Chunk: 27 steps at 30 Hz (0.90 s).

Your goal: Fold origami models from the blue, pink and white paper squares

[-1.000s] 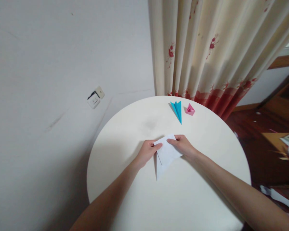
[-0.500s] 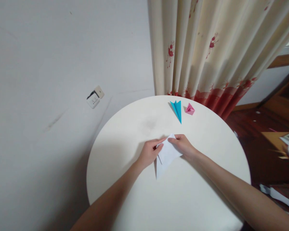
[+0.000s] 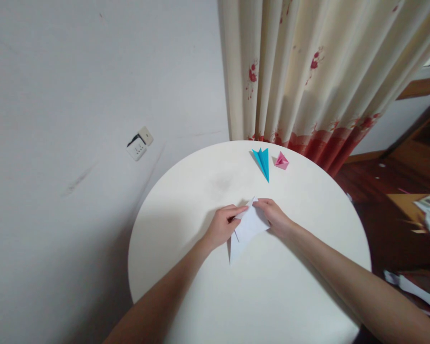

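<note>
A folded sheet of white paper is between my two hands over the round table, one pointed corner toward me and a dark line near its left side. My left hand pinches its left edge, thumb below and forefinger stretched over the upper fold. At the upper right edge, my right hand grips the paper, its fingertips partly hidden. A small flap stands up at the top between the two hands. Beyond them lie a blue paper plane and a pink folded paper piece.
The round white table stands against a white wall with a socket. A cream curtain with red flowers hangs behind it. To the right, a cardboard box and scattered papers lie low on the dark red floor.
The top flap of the white paper now stands more upright. My left forefinger has come further over it, and my right thumb has moved off the front. The view has shifted slightly.
</note>
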{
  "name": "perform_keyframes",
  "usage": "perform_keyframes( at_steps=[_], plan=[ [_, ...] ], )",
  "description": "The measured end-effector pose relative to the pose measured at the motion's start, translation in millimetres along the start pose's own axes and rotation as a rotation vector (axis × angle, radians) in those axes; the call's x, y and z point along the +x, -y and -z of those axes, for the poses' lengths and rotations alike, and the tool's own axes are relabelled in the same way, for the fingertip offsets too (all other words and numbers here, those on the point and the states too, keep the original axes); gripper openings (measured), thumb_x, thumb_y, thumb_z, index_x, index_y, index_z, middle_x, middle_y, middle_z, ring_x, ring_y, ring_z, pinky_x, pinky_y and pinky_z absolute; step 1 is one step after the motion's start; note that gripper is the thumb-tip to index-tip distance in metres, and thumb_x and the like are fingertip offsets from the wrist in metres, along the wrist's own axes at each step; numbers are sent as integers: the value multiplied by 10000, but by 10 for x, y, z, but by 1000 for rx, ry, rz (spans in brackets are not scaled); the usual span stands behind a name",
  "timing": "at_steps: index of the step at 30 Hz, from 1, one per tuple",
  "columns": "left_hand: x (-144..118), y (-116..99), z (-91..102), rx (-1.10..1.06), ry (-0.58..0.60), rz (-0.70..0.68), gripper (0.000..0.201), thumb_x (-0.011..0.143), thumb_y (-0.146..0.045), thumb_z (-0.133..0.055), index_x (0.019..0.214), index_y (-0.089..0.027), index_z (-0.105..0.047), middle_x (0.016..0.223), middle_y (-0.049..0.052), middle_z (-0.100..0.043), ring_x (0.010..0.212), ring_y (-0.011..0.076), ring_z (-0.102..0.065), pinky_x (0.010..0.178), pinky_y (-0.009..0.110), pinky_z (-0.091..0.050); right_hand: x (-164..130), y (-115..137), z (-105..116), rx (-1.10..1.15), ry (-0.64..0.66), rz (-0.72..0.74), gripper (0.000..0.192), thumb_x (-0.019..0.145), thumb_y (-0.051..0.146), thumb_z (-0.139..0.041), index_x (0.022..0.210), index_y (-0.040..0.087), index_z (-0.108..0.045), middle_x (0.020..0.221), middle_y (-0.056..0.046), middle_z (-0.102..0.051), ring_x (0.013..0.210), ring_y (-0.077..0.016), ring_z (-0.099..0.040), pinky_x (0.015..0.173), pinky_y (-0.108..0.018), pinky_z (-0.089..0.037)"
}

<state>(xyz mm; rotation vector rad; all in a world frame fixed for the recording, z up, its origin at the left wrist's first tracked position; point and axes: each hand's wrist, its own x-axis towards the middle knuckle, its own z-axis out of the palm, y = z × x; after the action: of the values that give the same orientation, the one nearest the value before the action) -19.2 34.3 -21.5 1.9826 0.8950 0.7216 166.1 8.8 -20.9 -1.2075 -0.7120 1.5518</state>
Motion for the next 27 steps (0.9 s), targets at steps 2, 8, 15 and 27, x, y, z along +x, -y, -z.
perform_keyframes(
  at_steps=[2, 8, 15, 27],
  plan=[
    [-2, 4, -4, 2, -2, -2, 484, 783, -46, -496, 1198, -210, -685, 782, 1, -550, 678, 109, -487, 600, 226, -334, 24, -16, 8, 19, -38, -5, 169, 732, 306, -632, 704, 144, -671, 605, -56, -689, 496, -170, -608, 481, -253, -443],
    [-9, -22, -6, -9, -6, 12, 484, 769, -49, -499, 1180, -212, -696, 831, 15, -577, 685, 108, -498, 592, 221, -349, 2, -34, 12, 3, 36, 31, 331, 734, 452, -702, 669, 131, -656, 575, -45, -665, 475, -144, -564, 464, -241, -407],
    [-31, -157, 6, -147, 38, -6, 338, 906, -395, -524, 948, -143, -746, 919, 77, -625, 735, 137, -543, 589, 230, -374, 1, -6, 34, -87, -32, 64, 325, 669, 449, -751, 682, 133, -674, 604, -40, -682, 506, -156, -582, 477, -249, -392],
    [-15, -78, -39, -399, 97, 391, 391, 765, -488, -678, 714, -100, -661, 652, 25, -620, 565, 129, -533, 517, 223, -333, -26, -35, 6, -103, 63, 98, 332, 668, 455, -772, 676, 134, -687, 589, -21, -670, 484, -134, -558, 468, -237, -379]
  ],
)
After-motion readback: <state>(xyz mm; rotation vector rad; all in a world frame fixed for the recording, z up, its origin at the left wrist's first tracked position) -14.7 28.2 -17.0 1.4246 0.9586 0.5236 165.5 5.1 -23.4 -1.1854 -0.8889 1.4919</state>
